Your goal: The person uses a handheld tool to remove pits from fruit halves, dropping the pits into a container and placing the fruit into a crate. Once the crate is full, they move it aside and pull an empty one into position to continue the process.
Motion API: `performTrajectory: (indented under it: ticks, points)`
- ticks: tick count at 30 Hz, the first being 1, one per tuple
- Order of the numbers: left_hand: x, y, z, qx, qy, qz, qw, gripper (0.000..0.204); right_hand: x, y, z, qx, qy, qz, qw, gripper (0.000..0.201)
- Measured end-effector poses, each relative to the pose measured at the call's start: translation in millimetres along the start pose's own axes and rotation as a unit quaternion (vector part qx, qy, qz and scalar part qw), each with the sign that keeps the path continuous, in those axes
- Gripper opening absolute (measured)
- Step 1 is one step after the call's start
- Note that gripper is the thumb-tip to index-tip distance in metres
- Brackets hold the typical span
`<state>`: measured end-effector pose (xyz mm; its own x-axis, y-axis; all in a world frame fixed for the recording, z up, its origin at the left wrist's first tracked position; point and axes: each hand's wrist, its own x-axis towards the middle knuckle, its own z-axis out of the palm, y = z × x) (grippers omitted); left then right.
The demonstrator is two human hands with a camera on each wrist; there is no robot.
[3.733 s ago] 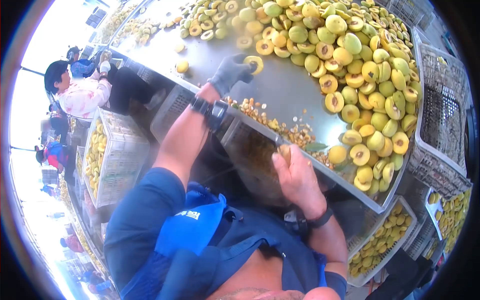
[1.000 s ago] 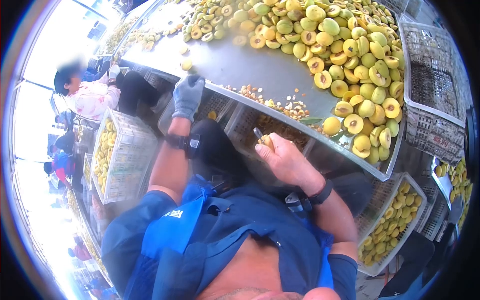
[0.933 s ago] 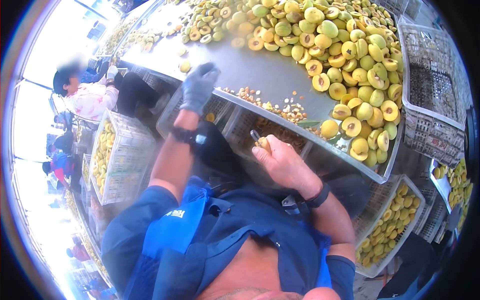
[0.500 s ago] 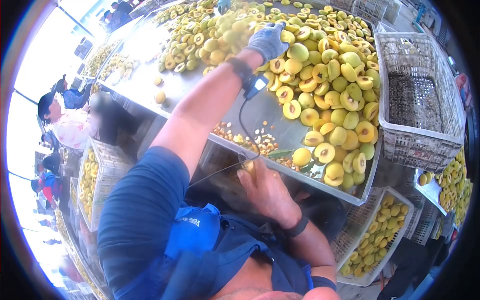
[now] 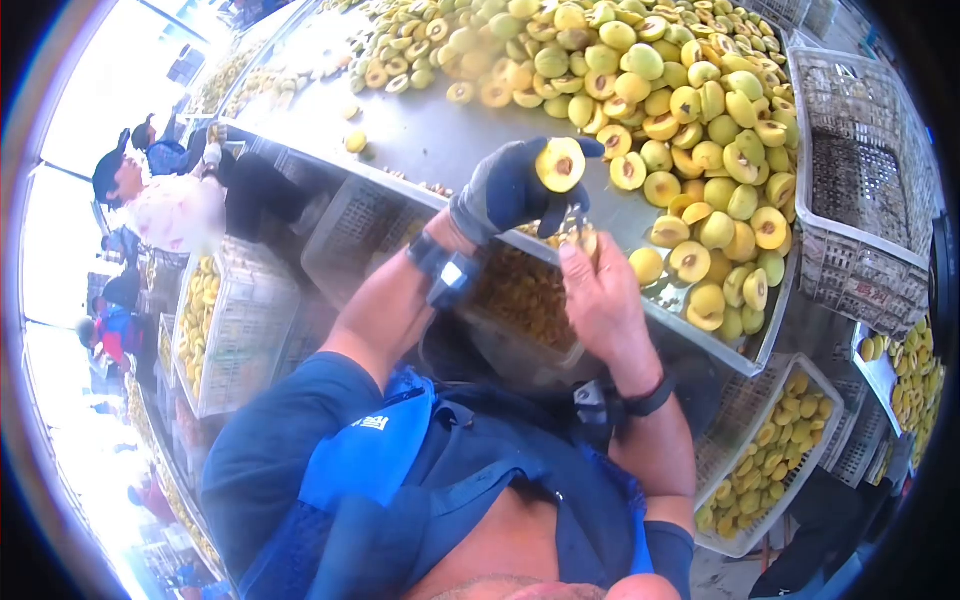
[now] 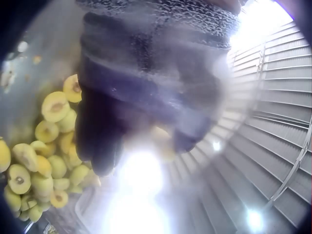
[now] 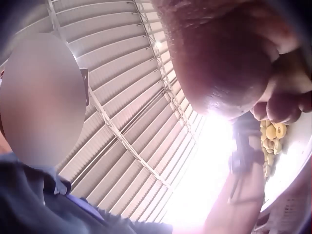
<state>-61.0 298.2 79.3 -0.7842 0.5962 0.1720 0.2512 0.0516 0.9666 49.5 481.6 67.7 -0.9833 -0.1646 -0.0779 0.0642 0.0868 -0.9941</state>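
Note:
In the head view my left hand (image 5: pixel 490 195), in a grey glove with dark fingers, holds a halved yellow fruit (image 5: pixel 560 165) above the table's near edge, its cut face and brown centre showing. Just below it my bare right hand (image 5: pixel 608 305) grips a small tool (image 5: pixel 583 240) with a metal tip, close to the left fingertips. The left wrist view shows the glove (image 6: pixel 151 73) from behind, its fingers bent down, with glare over the fruit. Large and blurred in the right wrist view is the right hand (image 7: pixel 224 63); its tool cannot be made out there.
Halved fruits (image 5: pixel 700 150) are heaped over the metal table (image 5: pixel 430 125). Below its near edge stands a crate of small pieces (image 5: pixel 520 300). An empty-looking crate (image 5: pixel 860 190) is at the right, a fruit-filled crate (image 5: pixel 765 460) lower right. Another person (image 5: pixel 165 205) sits at the left.
My left hand has come back from the heap towards the body and now holds a halved fruit. The right hand, with its tool, has moved up and right to meet it.

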Motion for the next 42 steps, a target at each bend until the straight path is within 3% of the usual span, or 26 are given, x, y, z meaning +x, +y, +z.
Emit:
performTrajectory:
  ticks: [1, 2, 4, 5, 12, 14, 15, 17, 20, 21, 23, 24, 25, 26, 28, 29, 30, 31, 32, 34, 36, 37, 39, 42]
  points:
    - [-15, 6, 1, -0.321, -0.035, -0.077, 0.943, 0.041, 3, 4, 0, -0.011, 0.002, -0.015, 1.000, 0.035]
    - [-25, 15, 9, -0.324, -0.030, -0.079, 0.942, 0.041, 4, 3, 0, -0.012, -0.003, -0.011, 1.000, 0.035]
    - [-38, 31, 26, -0.149, 0.082, -0.143, 0.975, 0.036, 2, -4, 1, 0.114, -0.078, 0.079, 0.987, 0.034]
    - [-48, 19, 24, -0.281, 0.084, -0.157, 0.943, 0.032, -1, -9, 6, 0.146, -0.081, 0.074, 0.983, 0.032]
    - [-71, 14, 24, -0.199, 0.066, -0.152, 0.966, 0.033, -11, -8, 11, 0.139, -0.129, 0.110, 0.976, 0.033]
    - [-73, 15, 26, -0.172, 0.053, -0.078, 0.981, 0.035, -13, -12, 9, 0.336, -0.185, 0.196, 0.902, 0.033]
    - [-74, 16, 28, -0.171, 0.052, -0.078, 0.981, 0.035, -11, -10, 12, 0.337, -0.184, 0.194, 0.903, 0.033]
    - [-77, 18, 33, -0.230, 0.089, -0.068, 0.967, 0.038, -9, -3, 24, 0.174, -0.079, 0.133, 0.973, 0.031]
    - [-78, 1, 34, -0.183, 0.100, -0.026, 0.978, 0.049, -10, -1, 31, 0.180, -0.080, 0.112, 0.974, 0.030]
    - [-80, -5, 30, -0.249, 0.089, -0.060, 0.963, 0.048, -9, -5, 17, 0.241, -0.141, 0.167, 0.946, 0.030]
    - [-81, 7, 32, -0.261, 0.083, -0.093, 0.957, 0.048, -9, -1, 18, 0.224, -0.128, 0.161, 0.953, 0.029]
    - [-80, 12, 32, -0.272, 0.081, -0.119, 0.951, 0.048, -7, 0, 18, 0.200, -0.119, 0.151, 0.961, 0.028]
    - [-77, 4, 34, -0.239, 0.094, -0.082, 0.963, 0.050, 6, 50, 33, -0.013, 0.002, -0.110, 0.994, 0.029]
    - [-74, 4, 33, -0.239, 0.094, -0.081, 0.963, 0.050, 9, 52, 34, -0.014, 0.002, -0.111, 0.994, 0.029]
    - [-72, 2, 34, -0.207, 0.118, -0.143, 0.961, 0.049, 8, 56, 37, -0.174, 0.078, -0.255, 0.948, 0.031]
    - [-72, -1, 34, -0.147, 0.131, -0.125, 0.972, 0.047, 2, 39, 33, -0.174, 0.078, -0.252, 0.949, 0.031]
    - [-73, 0, 34, -0.147, 0.130, -0.126, 0.972, 0.047, -3, 17, 24, 0.004, -0.037, -0.053, 0.998, 0.031]
    - [-75, 8, 34, -0.057, 0.121, -0.082, 0.988, 0.045, -7, 3, 19, 0.182, -0.149, 0.151, 0.960, 0.030]
    - [-75, 15, 33, 0.034, 0.111, -0.037, 0.993, 0.044, -7, 3, 19, 0.182, -0.150, 0.150, 0.960, 0.030]
    - [-74, 18, 31, 0.060, 0.107, -0.022, 0.992, 0.041, -6, 3, 19, 0.188, -0.135, 0.151, 0.961, 0.030]
    - [-75, 17, 35, -0.199, 0.159, -0.063, 0.965, 0.038, -4, 7, 22, 0.186, -0.141, 0.155, 0.960, 0.030]
    - [-75, 19, 36, -0.199, 0.158, -0.064, 0.965, 0.038, -4, 10, 23, 0.183, -0.146, 0.158, 0.959, 0.031]
    - [-73, 24, 38, 0.044, 0.156, 0.013, 0.987, 0.035, -4, 13, 26, 0.172, -0.142, 0.156, 0.962, 0.031]
    - [-77, 14, 41, 0.146, 0.202, 0.052, 0.967, 0.030, -3, 12, 31, 0.160, -0.128, 0.152, 0.967, 0.032]
